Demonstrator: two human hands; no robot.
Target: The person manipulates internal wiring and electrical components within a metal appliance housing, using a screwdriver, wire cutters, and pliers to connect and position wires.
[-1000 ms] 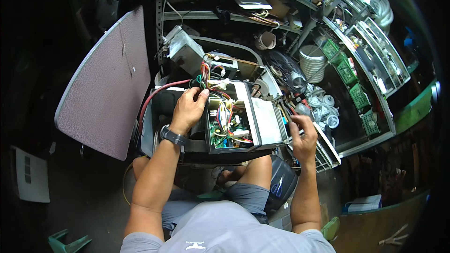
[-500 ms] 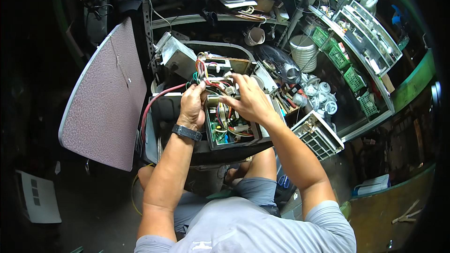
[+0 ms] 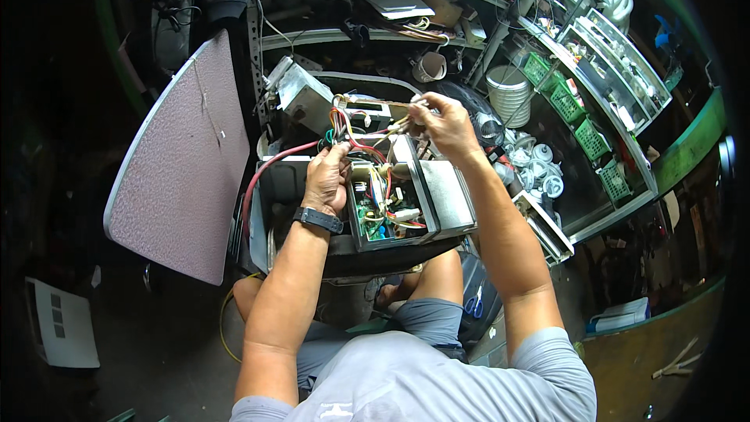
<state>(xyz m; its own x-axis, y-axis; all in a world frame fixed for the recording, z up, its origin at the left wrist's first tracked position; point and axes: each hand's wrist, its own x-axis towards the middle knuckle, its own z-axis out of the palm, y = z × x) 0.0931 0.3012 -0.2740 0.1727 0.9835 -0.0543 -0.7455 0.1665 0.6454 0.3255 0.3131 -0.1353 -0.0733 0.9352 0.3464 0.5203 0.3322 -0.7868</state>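
Observation:
An opened metal control box [image 3: 451, 197] sits in front of me, its green circuit board [image 3: 376, 223] and several coloured wires showing inside. My left hand [image 3: 326, 181], with a dark watch on the wrist, is closed on a bundle of wires [image 3: 337, 121] at the box's far left corner. A thick red cable [image 3: 262, 170] curves away from that spot to the left. Farther right and higher, my right hand [image 3: 447, 126] pinches pale wires [image 3: 398, 126] near their ends and draws them out from the bundle. Its fingers partly hide the wire ends.
A large pinkish speckled panel [image 3: 180, 164] stands at the left. Green baskets [image 3: 566, 100] line a shelf at the right, near a white ribbed bucket [image 3: 508, 96] and clear plastic parts [image 3: 539, 162]. Blue-handled scissors [image 3: 474, 302] lie below the box, by my leg.
My right hand has moved up and right from over the box, taking pale wires with it. The box now sits turned, showing more of its right side. My left hand stays at the wire bundle.

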